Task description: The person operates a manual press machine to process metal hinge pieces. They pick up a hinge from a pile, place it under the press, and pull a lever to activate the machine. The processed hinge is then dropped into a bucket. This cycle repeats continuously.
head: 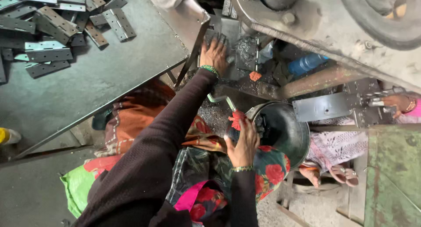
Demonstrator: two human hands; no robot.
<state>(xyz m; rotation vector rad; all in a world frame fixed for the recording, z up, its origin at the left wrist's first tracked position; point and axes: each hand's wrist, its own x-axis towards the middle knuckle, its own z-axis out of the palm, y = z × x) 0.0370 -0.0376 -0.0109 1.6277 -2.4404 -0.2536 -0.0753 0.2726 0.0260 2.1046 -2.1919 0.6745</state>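
Note:
My left hand (214, 55), with green bangles at the wrist, reaches up to the press machine (307, 21) and lies fingers-spread on a dark metal piece (215, 35) at the die. My right hand (242, 143) is curled around a dark metal piece (231, 131) at the rim of a round metal bowl (287, 135) on my lap. A scrap of red cloth (237, 119) sits by its fingers. What the bowl holds is mostly in shadow.
A pile of grey metal hinges (52, 25) lies on a steel table (96, 82) at the upper left. A blue bottle (307, 63) rests under the machine. At the right, another person's hand (397, 102) holds a flat metal plate (326, 107); their sandalled feet (335, 174) are below.

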